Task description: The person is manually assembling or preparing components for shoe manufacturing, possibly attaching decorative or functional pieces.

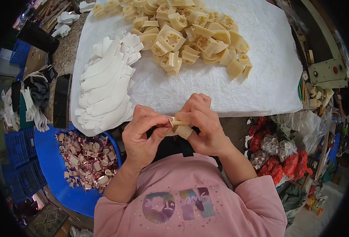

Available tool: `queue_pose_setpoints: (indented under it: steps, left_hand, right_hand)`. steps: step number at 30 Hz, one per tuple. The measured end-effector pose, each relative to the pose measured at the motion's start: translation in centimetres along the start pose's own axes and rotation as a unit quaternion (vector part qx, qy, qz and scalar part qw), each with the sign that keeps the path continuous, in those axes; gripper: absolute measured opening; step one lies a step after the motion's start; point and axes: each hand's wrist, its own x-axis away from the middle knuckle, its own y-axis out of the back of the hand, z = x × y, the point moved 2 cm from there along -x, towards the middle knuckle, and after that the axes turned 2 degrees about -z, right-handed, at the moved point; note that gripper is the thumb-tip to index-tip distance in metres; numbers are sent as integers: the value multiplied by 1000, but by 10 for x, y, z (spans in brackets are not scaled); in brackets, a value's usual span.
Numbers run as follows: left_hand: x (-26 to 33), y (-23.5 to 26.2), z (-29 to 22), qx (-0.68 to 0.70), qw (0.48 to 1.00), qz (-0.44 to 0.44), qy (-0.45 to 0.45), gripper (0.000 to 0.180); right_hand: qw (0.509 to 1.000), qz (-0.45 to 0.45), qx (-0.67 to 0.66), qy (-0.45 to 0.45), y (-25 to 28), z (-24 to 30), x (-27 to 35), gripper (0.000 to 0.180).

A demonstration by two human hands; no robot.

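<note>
Between my two hands, just off the near edge of the table, is a small cream-coloured moulded plastic piece (181,130). My left hand (147,128) pinches its left side with thumb and forefinger. From the other side my right hand (202,124) grips it, fingers curled over the top and thumb below. Part of the piece is hidden by my fingers. Beyond my hands lies a heap of similar cream plastic pieces (194,35), several with round holes. To the left is a fanned stack of thin white curved sheets (105,87).
A white woven cloth (261,87) covers the table. A blue tub (56,185) at lower left holds shiny pinkish pieces (93,162). A dark phone (62,100) lies left of the white sheets. Red and clear plastic bags (281,158) sit at right, below a machine (328,73).
</note>
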Motion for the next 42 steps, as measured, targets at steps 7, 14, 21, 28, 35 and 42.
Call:
queue_pose_setpoints:
  steps: [7, 14, 21, 28, 35, 42]
  left_hand:
    - [-9, -7, -1, -224, 954, 12, -200, 14]
    - [-5, -3, 2, -105, 986, 60, -115, 20]
    - [-6, 5, -3, -225, 947, -28, -229, 23]
    - [-5, 15, 0, -190, 959, -56, -204, 22]
    - [-1, -5, -6, -49, 974, -20, -220, 24]
    - [-2, -11, -6, -233, 922, 49, -306, 22]
  right_hand:
    - [996, 83, 40, -7, -1, 1, -3, 28]
    - [998, 63, 21, 23, -1, -3, -2, 32]
    - [989, -14, 115, 90, -3, -3, -6, 30]
    - [996, -66, 30, 50, 1, 10, 5, 24]
    - [824, -181, -465, -269, -23, 0, 31, 25]
    - [830, -148, -461, -276, -10, 0, 40, 26]
